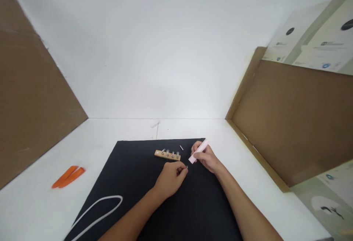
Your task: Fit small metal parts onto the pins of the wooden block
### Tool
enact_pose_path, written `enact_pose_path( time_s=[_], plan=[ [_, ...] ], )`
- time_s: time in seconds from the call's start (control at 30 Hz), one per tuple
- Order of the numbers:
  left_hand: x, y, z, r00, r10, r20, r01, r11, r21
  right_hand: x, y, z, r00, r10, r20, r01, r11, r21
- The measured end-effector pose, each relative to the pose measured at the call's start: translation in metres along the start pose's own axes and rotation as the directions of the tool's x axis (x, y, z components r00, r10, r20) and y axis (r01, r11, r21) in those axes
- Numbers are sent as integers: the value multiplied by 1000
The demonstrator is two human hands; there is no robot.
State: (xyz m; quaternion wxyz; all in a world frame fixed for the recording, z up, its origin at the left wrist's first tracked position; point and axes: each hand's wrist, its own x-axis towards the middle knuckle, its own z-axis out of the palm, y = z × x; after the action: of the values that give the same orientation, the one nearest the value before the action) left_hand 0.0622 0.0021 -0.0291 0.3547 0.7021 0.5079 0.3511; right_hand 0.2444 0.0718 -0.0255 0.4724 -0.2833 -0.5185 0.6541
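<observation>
My left hand (169,178) rests over the black mat (187,211), its fingertips pinching a tiny dark part (186,167) that is mostly hidden. To the right, my right hand (206,159) grips a pale pink plastic stick (199,151) at a slant. A wooden strip (167,155) lies just beyond my left fingers, with several metal bolts standing on it. A short metal pin (181,147) lies on the mat between the strip and my right hand, touching neither.
Two orange plastic strips (68,177) lie on the white table to the left. A white cord (96,211) loops across the mat's near left corner. Cardboard panels (286,123) stand at both sides, with printed boxes (311,38) at the right. A white wall closes the back.
</observation>
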Motion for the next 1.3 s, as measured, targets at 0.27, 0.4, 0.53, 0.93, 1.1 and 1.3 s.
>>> enact_pose_path(
  time_s=[0.27,0.4,0.53,0.93,1.1,1.3],
  plan=[
    [0,-1,1,1000,-11,-3,11,1000,-8,5,9,-12,993,-48,-106,27,980,-196],
    [0,-2,1,1000,-3,-9,3,1000,-7,0,5,-8,999,2,34,2,993,-115],
    [0,-1,1,1000,-3,-4,3,1000,-5,-2,2,-3,998,8,68,-5,999,-48],
    [0,1,1,1000,-7,-6,7,1000,-23,1,3,-8,1000,16,-27,-21,977,-212],
    [-1,1,1,1000,-8,3,8,1000,-20,-2,1,-3,995,50,90,-40,993,-114],
    [0,1,0,1000,-6,-7,6,1000,-15,3,5,-6,995,-22,-100,-2,973,-230]
  ],
)
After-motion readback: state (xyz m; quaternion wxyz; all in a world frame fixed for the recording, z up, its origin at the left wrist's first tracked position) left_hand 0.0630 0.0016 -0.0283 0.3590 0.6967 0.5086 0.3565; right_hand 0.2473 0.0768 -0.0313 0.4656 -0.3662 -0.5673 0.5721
